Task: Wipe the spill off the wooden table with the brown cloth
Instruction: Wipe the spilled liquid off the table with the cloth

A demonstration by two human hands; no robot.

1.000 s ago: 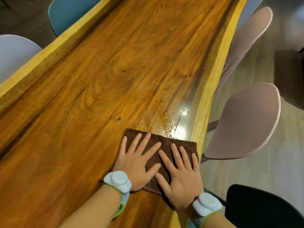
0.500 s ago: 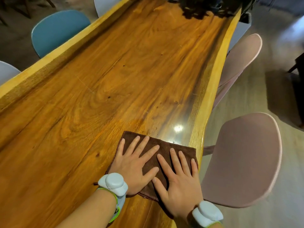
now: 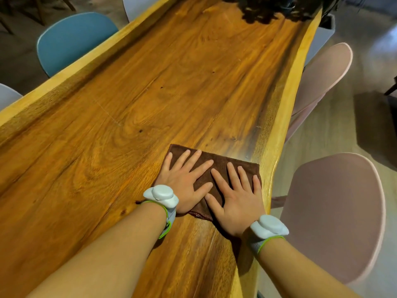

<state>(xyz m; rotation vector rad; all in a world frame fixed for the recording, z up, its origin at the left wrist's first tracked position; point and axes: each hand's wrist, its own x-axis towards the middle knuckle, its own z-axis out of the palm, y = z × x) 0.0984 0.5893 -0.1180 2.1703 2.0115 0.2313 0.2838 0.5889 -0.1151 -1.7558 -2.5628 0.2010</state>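
Observation:
The brown cloth (image 3: 218, 161) lies flat on the wooden table (image 3: 150, 100), close to its right edge. Both my hands press down on it side by side with the fingers spread. My left hand (image 3: 183, 179) covers its left half and my right hand (image 3: 236, 201) its right half. Each wrist carries a white band. A faint wet sheen (image 3: 247, 154) shows on the dark wood just beyond the cloth's far right corner. Whatever liquid lies under the cloth is hidden.
A pink chair (image 3: 335, 211) stands right beside the table edge near my right hand, with another pink chair (image 3: 322, 72) further along. A blue chair (image 3: 73, 39) and a white chair (image 3: 8, 95) stand on the left side. Dark objects (image 3: 279, 7) sit at the table's far end.
Both hands have pushed the cloth away from me along the right edge, over the shiny wet patch seen earlier. The view has tilted up and shows more of the table's far end.

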